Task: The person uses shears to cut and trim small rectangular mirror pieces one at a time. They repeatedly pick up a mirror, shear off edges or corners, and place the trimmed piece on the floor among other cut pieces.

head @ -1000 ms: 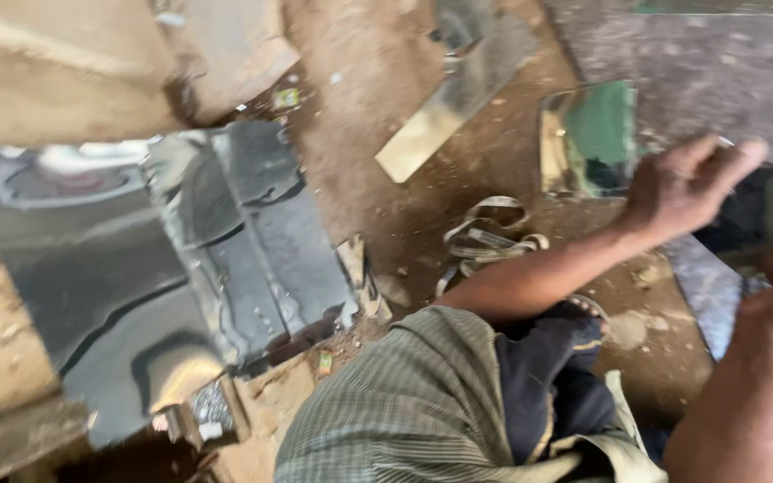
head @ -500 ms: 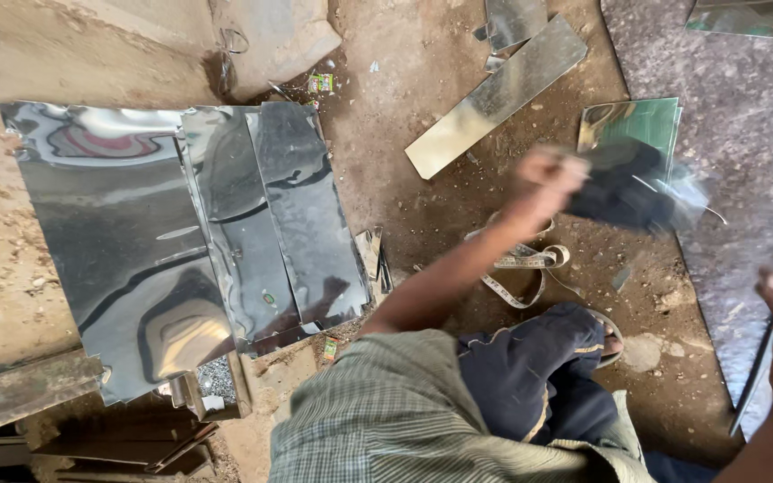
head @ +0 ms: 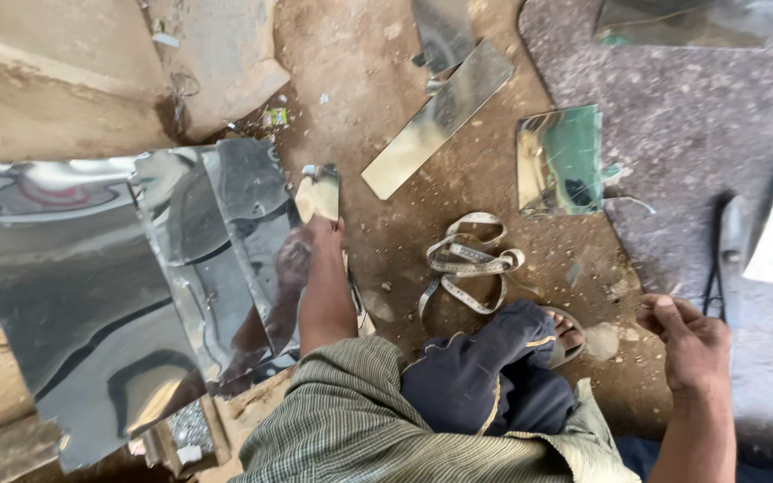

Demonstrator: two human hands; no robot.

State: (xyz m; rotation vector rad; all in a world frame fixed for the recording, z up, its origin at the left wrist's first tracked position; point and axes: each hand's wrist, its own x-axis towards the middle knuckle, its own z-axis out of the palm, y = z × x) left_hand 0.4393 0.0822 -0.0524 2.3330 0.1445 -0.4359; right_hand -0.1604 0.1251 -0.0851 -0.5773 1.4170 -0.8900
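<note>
A rough, floor-level workshop for cutting mirror glass.

Work happens on a bare brown dirt floor (head: 386,268) littered with chips: large wavy-reflecting mirror sheets (head: 91,286) lie overlapped at one side, a long narrow mirror offcut strip (head: 436,121) and a small rectangular green-tinged mirror piece (head: 561,161) lie loose nearby, a coiled cream measuring tape (head: 467,264) sits among them, and a worn grey-purple mat (head: 700,107) covers the far corner.
</note>
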